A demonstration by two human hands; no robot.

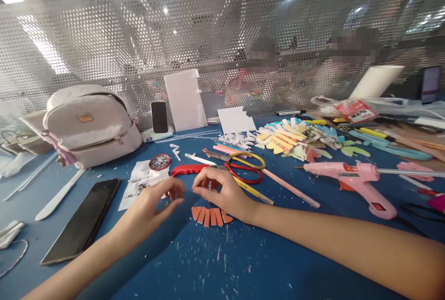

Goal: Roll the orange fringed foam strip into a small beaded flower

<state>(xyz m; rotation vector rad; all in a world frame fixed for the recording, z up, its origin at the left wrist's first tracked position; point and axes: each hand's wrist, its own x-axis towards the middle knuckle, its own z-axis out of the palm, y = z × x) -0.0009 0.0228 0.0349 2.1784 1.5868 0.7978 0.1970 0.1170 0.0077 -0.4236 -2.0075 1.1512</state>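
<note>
Both hands hung over the blue surface (167,263), near each other but not touching. Left hand (160,200) – thumb and index tips parted, nothing visible between them. Right hand (222,193) – fingers curled, thumb close to the index; couldn't tell whether it pinched something small. Orange pieces (207,218) lay flat on the surface in a short, slightly fanned row, just on the wearer's side of the right hand, the rightmost end close against that hand.

Handling, by judgement: the pieces looked thin and light, so a fingertip pinch by the edges suited them best, one piece at a time, the other hand steadying. The right wrist and palm needed to stay raised, since a low sweep could have scattered the row. Pale flecks around it could have stuck to the pieces; wiping first seemed wise. Scissors (229,157) and a red-handled tool (189,169) lay just beyond the hands, so reaching forward called for care. Pink glue gun (342,173) sat off to the right, well apart from the row.
</note>
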